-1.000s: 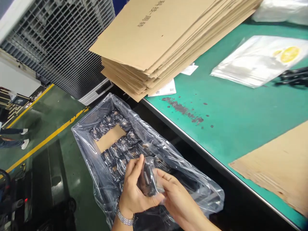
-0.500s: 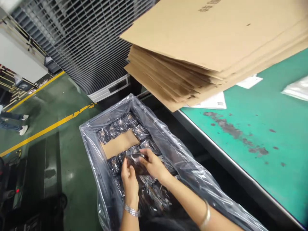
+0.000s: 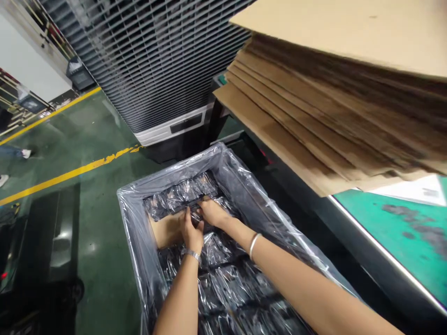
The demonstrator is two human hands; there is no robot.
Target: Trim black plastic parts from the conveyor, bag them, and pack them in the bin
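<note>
Both hands are down inside a crate lined with clear plastic (image 3: 171, 170). Between them is a dark plastic-wrapped packet (image 3: 194, 215), mostly covered by the fingers. My left hand (image 3: 192, 234) grips its near left side, and my right hand (image 3: 213, 212) holds its right end. Just left of the packet, a bare patch of brown cardboard (image 3: 165, 231) shows in the row. Rows of similar wrapped packets (image 3: 223, 284) fill the crate on the near side, and another row (image 3: 181, 191) runs along the far wall.
A tall stack of brown cardboard sheets (image 3: 314, 121) overhangs the crate's right side, on a green-topped table (image 3: 377, 209). A large grille-fronted unit (image 3: 157, 60) stands behind. On the left lies green floor with a yellow line (image 3: 80, 173); a person's shoe (image 3: 26, 153) shows at the edge.
My hands have carried the packet away from me and lowered it into the row with the cardboard patch. Less cardboard shows now. The view has shifted, bringing the sheet stack closer.
</note>
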